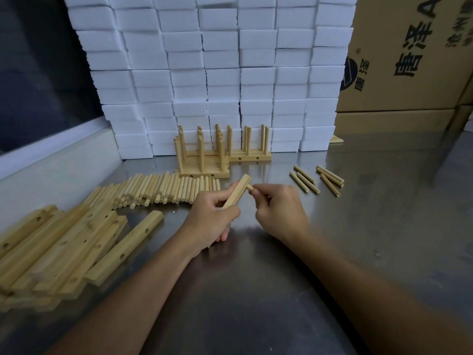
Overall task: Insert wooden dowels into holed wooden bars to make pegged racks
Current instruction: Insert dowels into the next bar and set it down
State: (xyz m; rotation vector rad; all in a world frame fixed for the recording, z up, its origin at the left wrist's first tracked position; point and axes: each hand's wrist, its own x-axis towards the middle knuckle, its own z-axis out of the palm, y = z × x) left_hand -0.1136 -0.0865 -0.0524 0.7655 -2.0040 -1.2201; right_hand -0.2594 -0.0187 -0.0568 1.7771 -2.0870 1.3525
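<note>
Steel table [358, 226] | left hand [212, 221] grips bar [236, 192] | right hand [279, 208] pinches dowel [249, 187]

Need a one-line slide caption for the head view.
Left hand holds a bar while right hand presses a dowel into it.

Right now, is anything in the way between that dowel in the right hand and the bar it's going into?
Nothing visible. The right hand pinches the dowel, whose tip sits right against the side of the bar that the left hand grips. The hole itself cannot be seen.
</note>
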